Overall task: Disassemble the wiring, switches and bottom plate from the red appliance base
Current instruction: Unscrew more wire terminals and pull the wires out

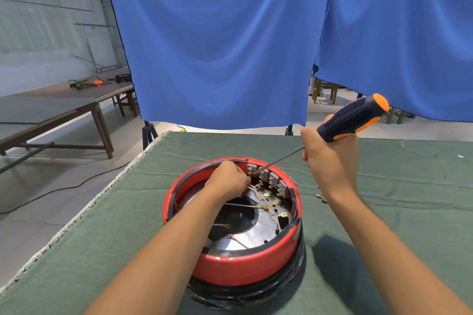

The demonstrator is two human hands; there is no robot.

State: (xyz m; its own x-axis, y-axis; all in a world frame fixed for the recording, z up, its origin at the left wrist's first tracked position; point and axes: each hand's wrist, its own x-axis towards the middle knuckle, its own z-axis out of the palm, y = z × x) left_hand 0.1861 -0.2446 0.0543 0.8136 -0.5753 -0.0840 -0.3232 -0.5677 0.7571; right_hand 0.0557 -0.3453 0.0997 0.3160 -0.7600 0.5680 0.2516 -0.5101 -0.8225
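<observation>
While left hand pinches wires, right hand grips screwdriver.

One red appliance base on one green-covered table. One screwdriver. Two hands: left hand, right hand. Four grey switch blocks along the base's far inner wall. Brass spade terminals inside, about eight, exact count unclear. Two ring-terminal wires. One loose brass terminal on the cloth. Two blue curtains.
</observation>
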